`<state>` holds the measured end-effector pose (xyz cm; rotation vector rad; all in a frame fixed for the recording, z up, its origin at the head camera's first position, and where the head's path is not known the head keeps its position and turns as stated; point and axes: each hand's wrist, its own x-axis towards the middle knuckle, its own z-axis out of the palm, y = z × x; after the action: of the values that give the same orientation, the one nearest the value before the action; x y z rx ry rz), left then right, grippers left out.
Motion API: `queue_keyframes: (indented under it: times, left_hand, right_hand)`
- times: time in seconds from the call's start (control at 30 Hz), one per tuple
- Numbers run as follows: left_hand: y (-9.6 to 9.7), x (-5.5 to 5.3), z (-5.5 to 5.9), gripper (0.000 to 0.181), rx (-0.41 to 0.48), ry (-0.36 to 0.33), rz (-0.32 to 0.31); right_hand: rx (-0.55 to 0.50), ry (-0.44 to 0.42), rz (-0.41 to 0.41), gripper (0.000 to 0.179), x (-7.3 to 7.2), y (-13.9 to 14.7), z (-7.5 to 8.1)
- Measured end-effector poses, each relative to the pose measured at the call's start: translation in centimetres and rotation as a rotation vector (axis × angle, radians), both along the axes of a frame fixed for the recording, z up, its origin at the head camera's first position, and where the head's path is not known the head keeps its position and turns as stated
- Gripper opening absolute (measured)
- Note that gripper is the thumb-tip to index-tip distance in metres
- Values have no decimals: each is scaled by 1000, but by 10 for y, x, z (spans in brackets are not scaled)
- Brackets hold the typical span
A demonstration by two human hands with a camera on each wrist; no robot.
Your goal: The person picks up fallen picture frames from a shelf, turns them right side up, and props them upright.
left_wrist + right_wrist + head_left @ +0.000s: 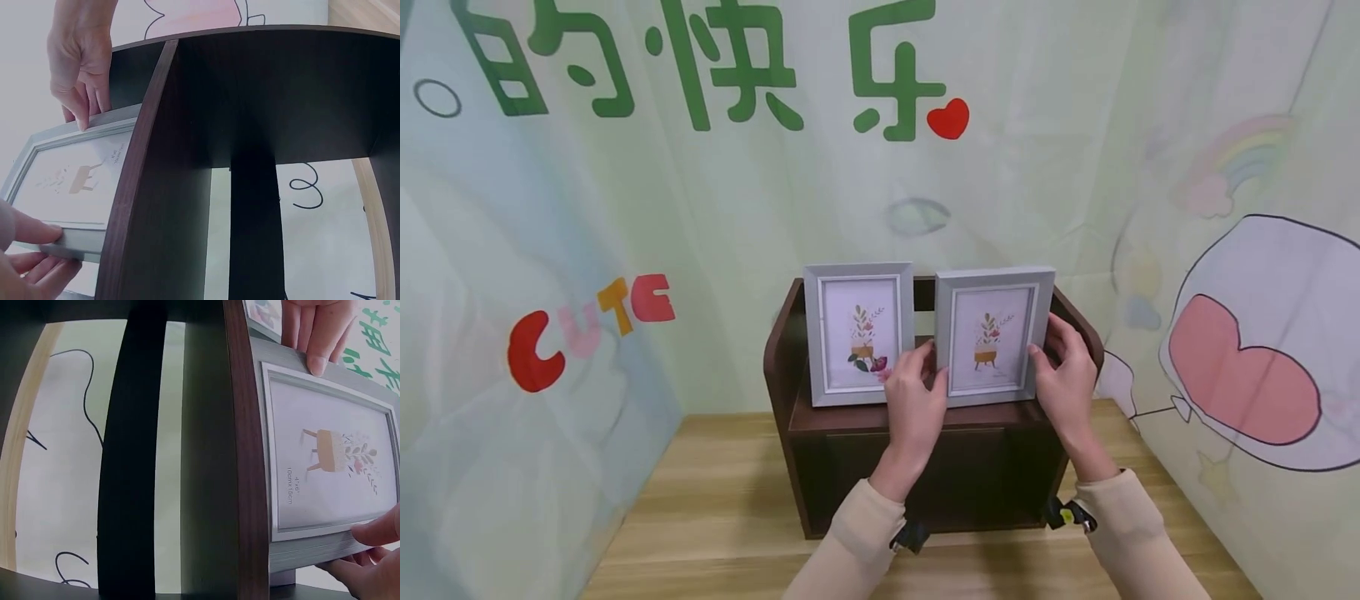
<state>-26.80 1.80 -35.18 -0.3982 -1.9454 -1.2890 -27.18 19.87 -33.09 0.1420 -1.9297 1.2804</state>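
Note:
A grey picture frame (992,337) with a potted-plant print stands upright on the top shelf of a dark brown rack (917,417). My left hand (916,400) pinches its left edge, thumb on the front and fingers behind. On the opposite edge, my right hand (1066,375) holds it the same way. The right wrist view shows the print (337,456) sideways, with the frame's lower edge by the shelf board. To the left, a second grey picture frame (859,333) stands on the same shelf, a dark red flower with green leaves at its lower right corner.
The rack stands on a wood-grain tabletop (715,483). Its lower compartment (250,94) has a dark crossbar at the back. Raised side panels (782,358) flank the top shelf. A printed cloth backdrop (1030,183) hangs behind and along both sides.

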Motion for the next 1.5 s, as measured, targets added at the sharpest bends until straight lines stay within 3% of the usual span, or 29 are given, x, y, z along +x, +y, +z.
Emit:
queue_keyframes:
  times: [0.7,0.93,1.33,1.5]
  left_hand:
    - [3,-3,-6,24,-10,-36,-24]
    - [2,-2,-8,25,-26,-5,-13]
    - [6,3,-9,28,-1,30,-29]
    - [7,5,-13,28,20,26,-23]
  right_hand:
    - [14,66,-93,41,-4,0,-8]
    - [11,87,-53,45,-3,-1,-9]
    - [40,214,-63,42,1,0,9]
    - [46,248,-19,44,4,-6,18]
